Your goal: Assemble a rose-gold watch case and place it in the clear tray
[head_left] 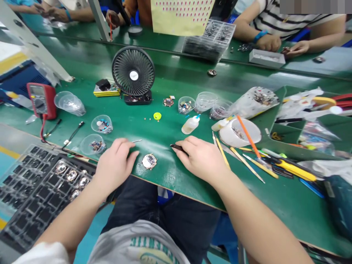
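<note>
A watch-like round piece [149,161] with a shiny face and small tabs lies on the green bench near its front edge, between my hands. My left hand [115,163] rests just left of it, thumb and fingers apart, with nothing visible between them. Just beyond those fingertips is a thin metal rod [136,140]; whether it touches the hand I cannot tell. My right hand [198,156] is closed around a slim dark tool [177,147]. Its tip points left, and the rest is hidden in my fingers.
A black fan [133,73] stands behind, with a glue bottle [190,124] and plastic cups [101,124] about. Tweezers and pens surround a white tub [239,134] on the right. A red multimeter [41,101] and a tray [52,190] are left. Co-workers sit opposite.
</note>
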Demonstrator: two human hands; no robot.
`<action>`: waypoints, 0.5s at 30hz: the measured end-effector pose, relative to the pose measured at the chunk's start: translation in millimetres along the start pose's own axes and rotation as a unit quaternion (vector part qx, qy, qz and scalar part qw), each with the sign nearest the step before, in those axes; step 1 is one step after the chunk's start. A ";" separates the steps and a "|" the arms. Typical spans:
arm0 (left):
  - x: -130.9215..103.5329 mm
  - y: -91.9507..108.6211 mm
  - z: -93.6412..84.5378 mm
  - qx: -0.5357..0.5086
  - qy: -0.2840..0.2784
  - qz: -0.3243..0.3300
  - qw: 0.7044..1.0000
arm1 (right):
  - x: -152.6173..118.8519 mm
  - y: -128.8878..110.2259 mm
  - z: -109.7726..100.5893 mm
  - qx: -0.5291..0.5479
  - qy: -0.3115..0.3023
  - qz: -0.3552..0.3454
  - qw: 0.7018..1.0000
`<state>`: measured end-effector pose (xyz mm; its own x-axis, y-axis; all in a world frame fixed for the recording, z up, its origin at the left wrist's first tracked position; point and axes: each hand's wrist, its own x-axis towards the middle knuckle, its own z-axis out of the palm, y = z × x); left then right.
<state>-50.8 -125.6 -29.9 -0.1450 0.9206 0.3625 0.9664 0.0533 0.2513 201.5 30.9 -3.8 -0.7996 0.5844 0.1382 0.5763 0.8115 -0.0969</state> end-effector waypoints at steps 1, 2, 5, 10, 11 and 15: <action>13.6 0.0 5.9 0.029 -0.025 -0.005 0.999 | 0.3 -0.3 -0.5 0.000 -0.016 0.003 1.000; 25.3 -0.1 11.8 0.046 -0.052 -0.005 0.998 | 0.7 -0.7 -1.1 0.000 -0.032 0.006 0.999; 48.2 -1.7 25.0 0.050 -0.087 0.006 0.995 | 1.7 -1.9 -3.2 0.001 -0.075 0.017 0.997; 58.6 -8.4 20.4 0.002 -0.062 0.008 0.998 | -1.3 -2.6 -0.9 0.040 -0.051 0.008 0.998; 59.4 -8.3 17.0 -0.018 -0.048 0.000 0.999 | -2.4 -2.9 -0.1 0.064 -0.028 0.002 0.998; 60.1 9.1 7.8 -0.317 -0.008 -0.091 0.944 | -5.7 -6.5 -0.9 0.236 0.064 -0.014 0.970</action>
<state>-49.1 -66.8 -12.8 -0.2889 0.9245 0.2489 0.6042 -0.0256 0.7964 202.5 22.2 -3.0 -0.7688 0.5822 0.2646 0.3902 0.7549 -0.5271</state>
